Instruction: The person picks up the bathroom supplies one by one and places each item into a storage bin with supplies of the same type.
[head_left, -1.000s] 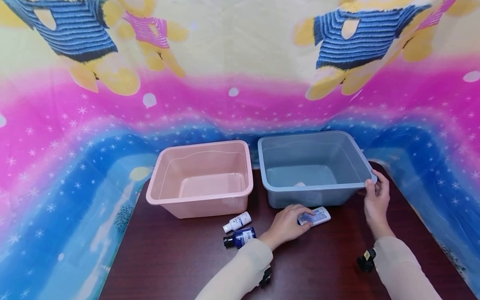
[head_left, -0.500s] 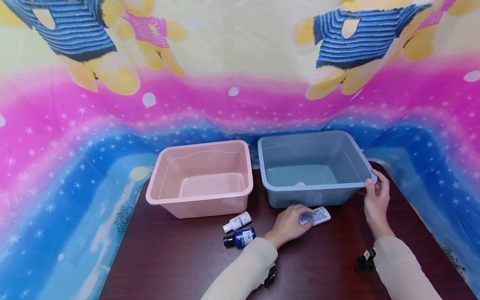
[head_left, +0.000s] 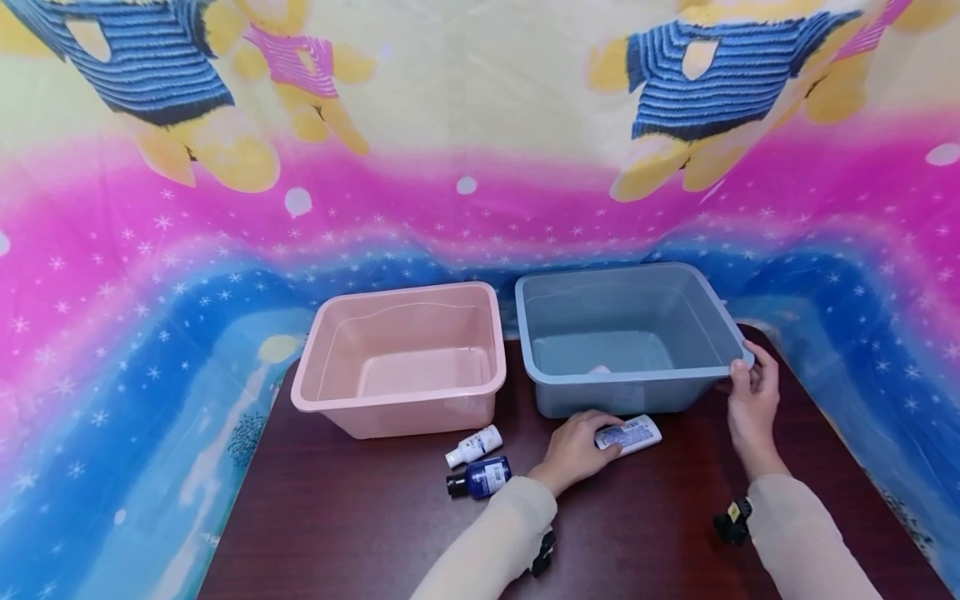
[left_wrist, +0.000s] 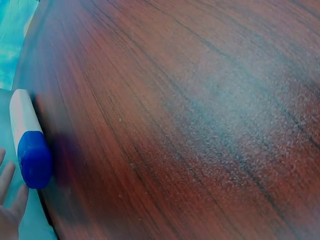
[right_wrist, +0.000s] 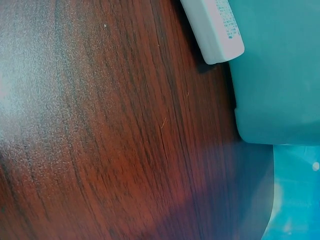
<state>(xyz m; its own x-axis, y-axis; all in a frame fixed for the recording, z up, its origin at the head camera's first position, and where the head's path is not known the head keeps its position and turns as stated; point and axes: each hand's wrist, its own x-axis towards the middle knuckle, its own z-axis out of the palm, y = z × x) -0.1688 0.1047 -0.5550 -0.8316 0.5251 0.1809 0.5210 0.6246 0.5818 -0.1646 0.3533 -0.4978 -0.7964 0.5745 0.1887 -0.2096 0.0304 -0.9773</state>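
Note:
My left hand [head_left: 577, 450] is over the cap end of a white bottle [head_left: 636, 433] lying in front of the grey-blue plastic tub [head_left: 637, 377]. The left wrist view shows the bottle's blue cap [left_wrist: 35, 160] uncovered, with spread fingertips [left_wrist: 22, 195] right beside it. My right hand [head_left: 753, 408] grips the tub's near right corner, thumb on the front of the rim and fingers around the side. Its fingers do not show in the right wrist view, where the white bottle's base [right_wrist: 225, 52] appears beside the tub's wall.
Left of the grey-blue tub stands a pink tub [head_left: 405, 414]. A small white bottle [head_left: 474, 445] and a dark blue bottle [head_left: 480, 477] lie before it on the dark wood table [head_left: 337, 533]. A pale item [head_left: 598, 369] peeks out inside the grey-blue tub. A printed cloth hangs behind.
My left hand and forearm have shifted slightly right, while the white bottle has stayed about where it was. My right hand keeps its place on the tub's corner.

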